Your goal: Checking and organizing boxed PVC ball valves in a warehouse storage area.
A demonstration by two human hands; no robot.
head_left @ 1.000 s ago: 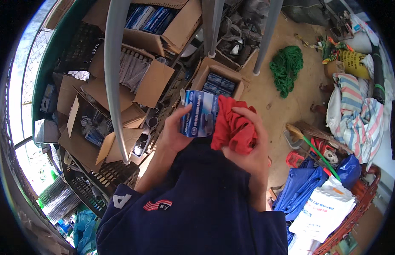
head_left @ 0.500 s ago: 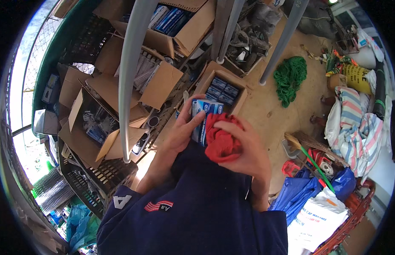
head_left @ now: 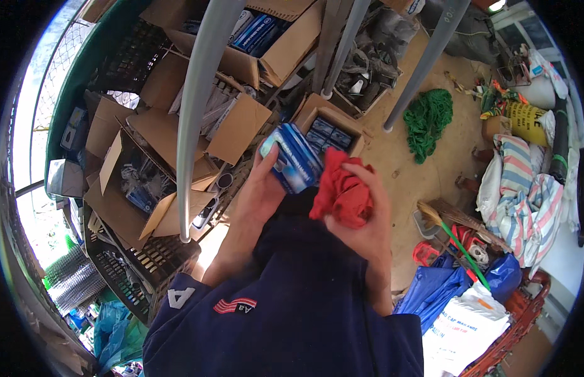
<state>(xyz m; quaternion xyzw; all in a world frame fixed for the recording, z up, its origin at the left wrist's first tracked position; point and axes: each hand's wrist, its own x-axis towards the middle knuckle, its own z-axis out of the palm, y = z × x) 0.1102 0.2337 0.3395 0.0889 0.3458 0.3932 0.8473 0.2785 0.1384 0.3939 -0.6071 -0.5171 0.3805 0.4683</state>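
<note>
A small blue box point(head_left: 294, 162) with pale lettering sits tilted in my left hand point(head_left: 264, 178), my thumb lying along its left side. Bunched up in my right hand point(head_left: 365, 212) is a red cloth point(head_left: 344, 188), its left edge close to the box's right side. Whether cloth and box touch I cannot tell. Just beyond both hands stands an open cardboard box point(head_left: 357, 129) with several dark blue boxes point(head_left: 330, 134) packed inside.
Grey metal poles point(head_left: 201, 113) rise between me and the shelves. Opened cartons point(head_left: 242, 127) crowd the left side. A green net point(head_left: 428, 122) lies on the floor, with striped sacks point(head_left: 517, 173) and a broom point(head_left: 435, 217) at the right.
The blue box has turned in my left hand and now shows a different face. My right hand and the red cloth have shifted right, off the box's front.
</note>
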